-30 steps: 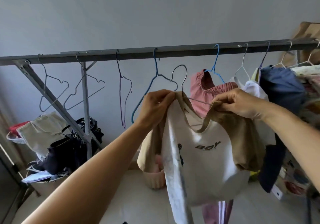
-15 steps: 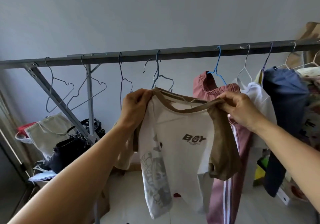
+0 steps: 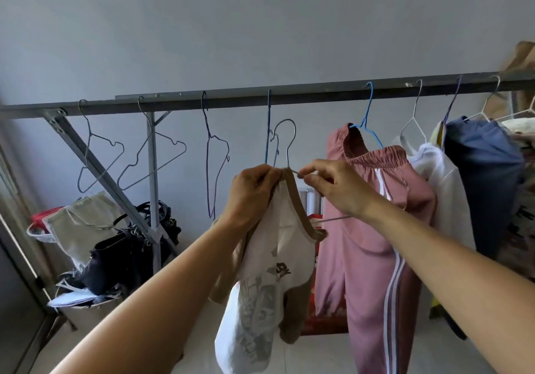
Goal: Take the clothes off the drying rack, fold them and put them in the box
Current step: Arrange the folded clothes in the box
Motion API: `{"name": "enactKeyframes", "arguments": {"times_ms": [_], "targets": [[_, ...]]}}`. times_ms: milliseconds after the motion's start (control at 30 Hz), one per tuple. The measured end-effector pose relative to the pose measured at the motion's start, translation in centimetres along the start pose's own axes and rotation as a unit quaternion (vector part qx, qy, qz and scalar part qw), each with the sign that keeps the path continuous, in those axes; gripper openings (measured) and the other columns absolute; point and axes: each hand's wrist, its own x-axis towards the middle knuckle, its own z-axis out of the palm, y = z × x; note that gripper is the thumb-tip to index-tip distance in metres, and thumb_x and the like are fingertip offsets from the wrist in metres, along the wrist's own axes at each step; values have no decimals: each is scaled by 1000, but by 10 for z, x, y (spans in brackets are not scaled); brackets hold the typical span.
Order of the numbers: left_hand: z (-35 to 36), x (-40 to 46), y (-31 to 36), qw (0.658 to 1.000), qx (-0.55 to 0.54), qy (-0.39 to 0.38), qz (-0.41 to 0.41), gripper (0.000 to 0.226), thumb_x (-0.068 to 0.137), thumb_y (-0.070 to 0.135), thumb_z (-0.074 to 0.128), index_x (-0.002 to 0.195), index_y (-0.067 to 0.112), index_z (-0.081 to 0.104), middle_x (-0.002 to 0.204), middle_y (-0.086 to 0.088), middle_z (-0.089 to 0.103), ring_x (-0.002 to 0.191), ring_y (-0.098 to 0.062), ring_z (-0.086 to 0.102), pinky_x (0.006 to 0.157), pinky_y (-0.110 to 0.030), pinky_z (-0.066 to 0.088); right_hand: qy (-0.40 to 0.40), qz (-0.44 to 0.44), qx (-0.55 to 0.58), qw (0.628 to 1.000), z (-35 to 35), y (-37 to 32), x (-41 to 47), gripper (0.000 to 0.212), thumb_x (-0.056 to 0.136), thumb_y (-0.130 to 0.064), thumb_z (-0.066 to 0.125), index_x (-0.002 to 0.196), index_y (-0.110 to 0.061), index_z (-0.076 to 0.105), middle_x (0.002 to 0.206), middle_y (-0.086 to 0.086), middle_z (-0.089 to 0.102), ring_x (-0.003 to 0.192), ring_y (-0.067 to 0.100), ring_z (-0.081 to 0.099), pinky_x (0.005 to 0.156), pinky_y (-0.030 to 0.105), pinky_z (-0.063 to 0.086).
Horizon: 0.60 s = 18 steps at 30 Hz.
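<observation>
A white T-shirt (image 3: 272, 260) with a tan collar and tan sleeves hangs bunched in front of me. My left hand (image 3: 252, 194) grips its collar at the top. My right hand (image 3: 333, 188) pinches the shoulder wire of a silver hanger (image 3: 285, 139) that sticks out of the collar, its hook off the grey rack bar (image 3: 318, 91). Pink striped trousers (image 3: 376, 228), a white garment (image 3: 445, 188) and a navy one (image 3: 480, 170) still hang on the rack to the right. No box is in view.
Several empty wire hangers (image 3: 101, 153) hang on the bar's left half. Below them sit a beige bag (image 3: 78, 228), a black handbag (image 3: 127, 252) and papers in a basket. The rack's slanted leg (image 3: 98, 170) crosses there. A grey wall stands behind.
The shirt was spread wide between both hands; now it hangs bunched from my left hand. My right hand let go of the collar and took the hanger wire, which has come partly out.
</observation>
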Motion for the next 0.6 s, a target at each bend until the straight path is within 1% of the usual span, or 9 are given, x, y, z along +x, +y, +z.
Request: {"name": "enactKeyframes", "arguments": {"times_ms": [67, 133, 167, 233, 300, 367, 467, 533, 600], "targets": [[-5, 1, -9, 1000, 5, 8, -16, 32, 99, 21, 55, 68, 16, 63, 52, 16, 53, 51, -2, 46, 54, -25, 38, 25, 5, -32, 999, -5, 7, 5, 15, 97, -20, 56, 103, -23, 69, 97, -3, 70, 92, 13, 66, 85, 39, 55], [-14, 3, -21, 998, -18, 39, -41, 29, 99, 21, 53, 75, 11, 67, 61, 8, 63, 62, -17, 61, 60, -36, 52, 46, 43, -79, 995, -25, 16, 10, 16, 98, -23, 53, 97, -29, 67, 99, -8, 69, 93, 13, 64, 85, 38, 53], [-19, 4, -26, 996, -29, 67, -49, 28, 99, 21, 52, 79, 10, 67, 67, -1, 67, 68, -25, 65, 63, -42, 56, 61, 67, -113, 989, -36, 19, 13, 17, 99, -24, 51, 93, -32, 65, 99, -7, 68, 92, 15, 63, 83, 37, 52], [-24, 5, -31, 990, -18, 129, -56, 28, 100, 19, 49, 79, 9, 64, 69, -6, 64, 68, -27, 61, 60, -39, 52, 110, 120, -203, 966, -57, 23, 19, 19, 98, -24, 46, 88, -27, 62, 98, 0, 68, 90, 25, 61, 75, 36, 46], [-23, 5, -29, 987, -15, 150, -52, 28, 101, 18, 47, 79, 8, 60, 68, -1, 60, 63, -16, 54, 58, -31, 44, 163, 162, -277, 933, -68, 22, 29, 19, 96, -19, 43, 92, -20, 61, 99, 9, 65, 86, 32, 56, 72, 35, 37], [-20, 6, -26, 991, -48, 119, -42, 26, 101, 16, 48, 81, 4, 61, 70, -1, 60, 62, -8, 52, 60, -23, 43, 180, 179, -330, 909, -72, 18, 40, 15, 96, -14, 43, 98, -12, 57, 98, 16, 62, 81, 34, 53, 71, 34, 35], [-18, 10, -20, 996, -56, 62, -25, 29, 101, 16, 50, 74, 14, 58, 64, 8, 55, 56, 3, 48, 55, -13, 39, 182, 175, -371, 894, -73, 15, 63, 16, 94, -8, 47, 108, -6, 55, 102, 21, 62, 89, 40, 59, 69, 36, 38], [-18, 16, -17, 998, -51, 30, -15, 29, 101, 17, 52, 73, 15, 59, 64, 9, 57, 56, 3, 49, 56, -13, 40, 179, 167, -389, 888, -70, 11, 81, 19, 93, -4, 52, 112, -3, 54, 104, 22, 64, 93, 43, 62, 69, 38, 41], [-21, 21, -16, 998, -62, 5, -12, 27, 100, 17, 53, 77, 10, 65, 69, 7, 63, 61, -1, 54, 61, -17, 44, 176, 175, -397, 884, -67, 6, 99, 22, 93, 0, 52, 116, 0, 53, 109, 25, 63, 99, 45, 62, 74, 43, 46]]}}
